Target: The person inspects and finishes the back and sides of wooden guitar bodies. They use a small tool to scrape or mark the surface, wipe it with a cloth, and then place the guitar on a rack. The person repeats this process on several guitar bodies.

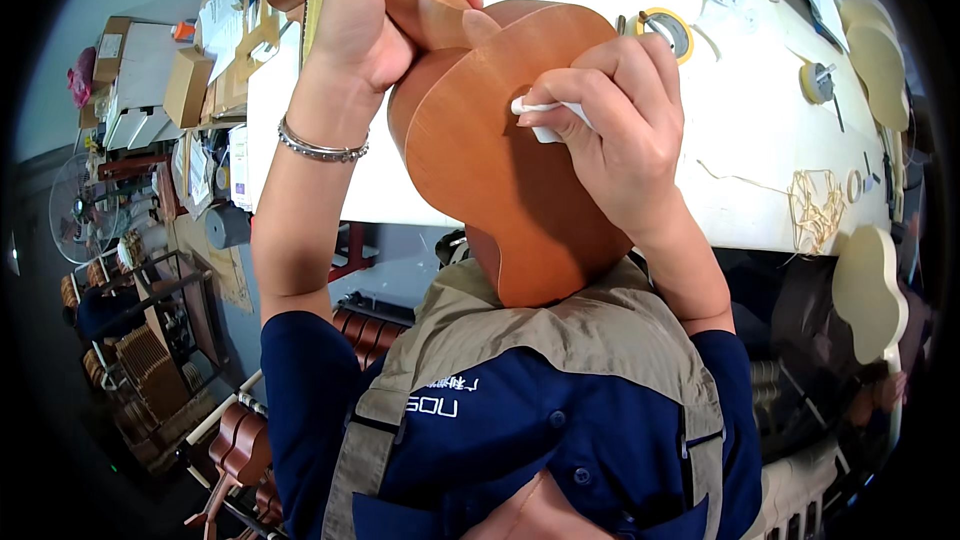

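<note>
Ukulele (500, 170) — unfinished, reddish-brown wood, back side facing camera — held upright-ish over near edge of white workbench (740, 110), lower bout resting against person's chest, neck tilted to far left. Left hand (365, 15) wrapped around neck near headstock; fingers curled tight, pressed together, thumb side toward body. Metal bracelet (322, 148) on left wrist. Right hand (620, 130) on upper right of uke back; fingers bent and bunched, pinching a small white piece (545, 115) (cloth or pad, cannot tell which) against the wood.

Bench, far right: yellow tape roll (668, 28) just beside right hand; loose tangle of pale string (815, 205) near right edge. Pale uke-shaped blanks (870, 290) at right, off bench edge. More brown uke bodies (240, 440) racked low at near left. Cardboard boxes (185, 85) on shelf, far left.
</note>
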Motion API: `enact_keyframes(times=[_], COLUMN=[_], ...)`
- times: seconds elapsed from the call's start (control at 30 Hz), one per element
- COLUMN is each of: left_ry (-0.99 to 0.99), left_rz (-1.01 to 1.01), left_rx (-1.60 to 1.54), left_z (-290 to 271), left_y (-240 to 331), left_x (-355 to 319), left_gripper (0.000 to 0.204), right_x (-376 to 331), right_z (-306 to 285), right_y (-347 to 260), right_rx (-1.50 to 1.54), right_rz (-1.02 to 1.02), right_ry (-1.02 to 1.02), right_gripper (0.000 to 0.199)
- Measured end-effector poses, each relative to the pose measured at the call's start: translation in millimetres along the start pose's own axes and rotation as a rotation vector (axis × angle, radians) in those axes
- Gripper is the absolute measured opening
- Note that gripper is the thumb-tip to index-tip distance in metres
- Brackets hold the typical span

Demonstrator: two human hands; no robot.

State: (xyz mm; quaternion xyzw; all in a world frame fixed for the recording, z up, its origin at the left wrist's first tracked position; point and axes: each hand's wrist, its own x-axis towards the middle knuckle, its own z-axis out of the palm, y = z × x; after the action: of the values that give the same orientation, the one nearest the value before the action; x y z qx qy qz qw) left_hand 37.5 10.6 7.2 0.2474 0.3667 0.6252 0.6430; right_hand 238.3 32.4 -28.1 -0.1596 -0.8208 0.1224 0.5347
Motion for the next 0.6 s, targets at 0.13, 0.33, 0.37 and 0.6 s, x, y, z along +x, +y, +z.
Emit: enact_keyframes(times=[0.13,0.33,0.37,0.6], left_ry=[-0.042,0.023,0.01,0.111], left_rz=[0.017,0.022,0.022,-0.029], left_rx=[0.009,-0.006,0.002,-0.155], left_z=[-5,0,-1,10], left_y=[2,-1,1,-7], left_x=[-2,-4,-4,-5], left_gripper=[0.035,0.036,0.036,0.032], right_x=[-21,-8,-10,-8], right_z=[-9,-2,-3,-1], right_y=[-7,-2,-4,-1], right_rx=[0.026,-0.015,-0.014,-0.036], right_rz=[0.098,0.017,0.032,0.004], right_ry=[-0.068,-0.022,-0.022,-0.019], right_gripper=[0.025,0.023,0.023,0.022])
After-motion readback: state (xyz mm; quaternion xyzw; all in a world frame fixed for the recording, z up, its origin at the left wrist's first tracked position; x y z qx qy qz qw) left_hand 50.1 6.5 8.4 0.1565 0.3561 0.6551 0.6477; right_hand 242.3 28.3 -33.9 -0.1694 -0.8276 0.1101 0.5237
